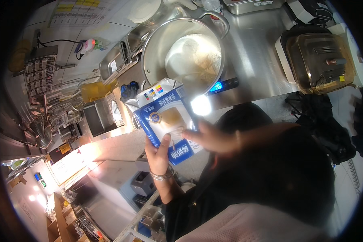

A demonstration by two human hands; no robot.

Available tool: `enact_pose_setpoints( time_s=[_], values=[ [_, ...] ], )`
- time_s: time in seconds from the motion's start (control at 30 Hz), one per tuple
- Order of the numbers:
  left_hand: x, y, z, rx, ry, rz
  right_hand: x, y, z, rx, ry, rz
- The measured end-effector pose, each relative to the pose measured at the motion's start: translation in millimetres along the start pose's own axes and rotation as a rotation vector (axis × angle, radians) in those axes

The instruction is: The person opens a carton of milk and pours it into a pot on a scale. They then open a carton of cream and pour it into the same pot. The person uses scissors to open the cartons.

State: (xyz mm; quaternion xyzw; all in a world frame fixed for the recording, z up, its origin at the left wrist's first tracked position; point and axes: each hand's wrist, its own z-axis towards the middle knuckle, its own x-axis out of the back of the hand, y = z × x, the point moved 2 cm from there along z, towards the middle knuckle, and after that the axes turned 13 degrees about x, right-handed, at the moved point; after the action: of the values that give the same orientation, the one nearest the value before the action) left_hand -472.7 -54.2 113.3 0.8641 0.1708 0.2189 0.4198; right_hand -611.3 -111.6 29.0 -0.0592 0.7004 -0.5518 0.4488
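Observation:
My left hand (158,154), with metal bracelets at the wrist, holds a blue and white cream carton (169,118) by its lower side, thumb across the front. Motion blurs my right hand (211,137); its fingertips lie at the carton's right side and front, and their grip is unclear. The carton's creased end, with printed colour squares, lies at the near rim of a large steel stockpot (155,57). Inside the pot are white contents (184,54) with a paler tan, powdery-looking patch. Under the pot's near right edge shows a digital scale (227,85) with a lit blue display.
A glass-lidded electric cooker (320,60) stands right on the steel worktop (248,45). A steel tray (251,7), a plastic bottle (213,7) and a lidded container (145,12) are behind the pot. Steel pans (112,65) and a yellow jug (93,92) are left.

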Motion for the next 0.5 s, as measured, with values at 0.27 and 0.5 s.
enact_pose_setpoints(
  time_s=[0.27,0.5],
  values=[
    [-2,3,-1,-0.008,0.009,-0.008,0,-7,0,-0.04,-0.014,0.047],
    [-2,4,-1,-0.021,0.012,0.006,0,-14,1,-0.091,-0.014,0.078]
  ],
)
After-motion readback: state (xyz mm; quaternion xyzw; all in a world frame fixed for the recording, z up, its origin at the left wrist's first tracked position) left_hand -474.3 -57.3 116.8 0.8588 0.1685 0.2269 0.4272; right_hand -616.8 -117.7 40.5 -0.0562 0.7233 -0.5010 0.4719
